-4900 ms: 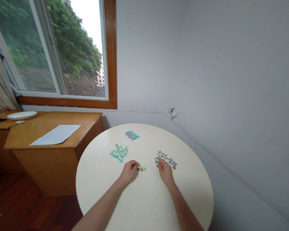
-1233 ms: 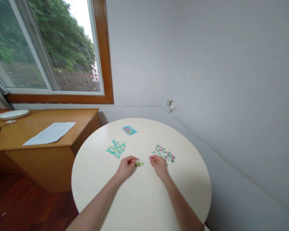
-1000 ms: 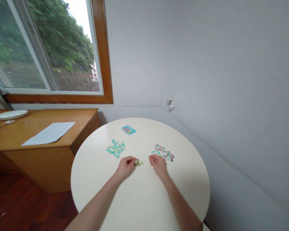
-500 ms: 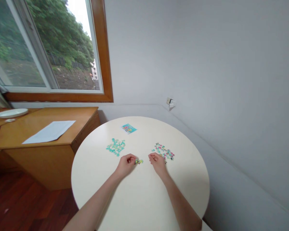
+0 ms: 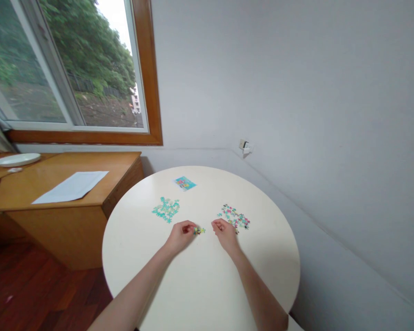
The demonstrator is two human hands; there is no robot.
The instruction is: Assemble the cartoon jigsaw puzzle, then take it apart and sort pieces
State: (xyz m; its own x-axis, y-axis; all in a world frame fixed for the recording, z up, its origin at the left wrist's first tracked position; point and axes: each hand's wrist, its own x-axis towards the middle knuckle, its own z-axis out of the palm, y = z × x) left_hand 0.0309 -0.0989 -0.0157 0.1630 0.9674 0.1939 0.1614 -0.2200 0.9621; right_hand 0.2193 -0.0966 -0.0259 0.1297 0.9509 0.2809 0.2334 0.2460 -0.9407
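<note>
My left hand (image 5: pixel 181 235) rests on the table with thumb and fingers pinched at the left end of a small cluster of yellow-green jigsaw pieces (image 5: pixel 200 231). Whether those pieces are joined is too small to tell. Across a short gap, my right hand (image 5: pixel 225 234) is closed in a pinch; anything between its fingertips is too small to make out. Just beyond it lies a loose pile of pink, teal and dark jigsaw pieces (image 5: pixel 239 218), partly hidden by the hand. Further left, a spread of mostly teal jigsaw pieces (image 5: pixel 166 209) lies flat.
A colourful picture card (image 5: pixel 185 183) lies near the far side of the round white table (image 5: pixel 200 294). A wooden desk (image 5: pixel 124 168) on the left holds a white paper sheet (image 5: pixel 71 186) and a white plate (image 5: pixel 18 160). Behind the table is a wall with a plugged socket (image 5: pixel 244 146).
Both hands stay almost where they were, pinched as before. My view has shifted very slightly. The jigsaw piles and the card look unchanged.
</note>
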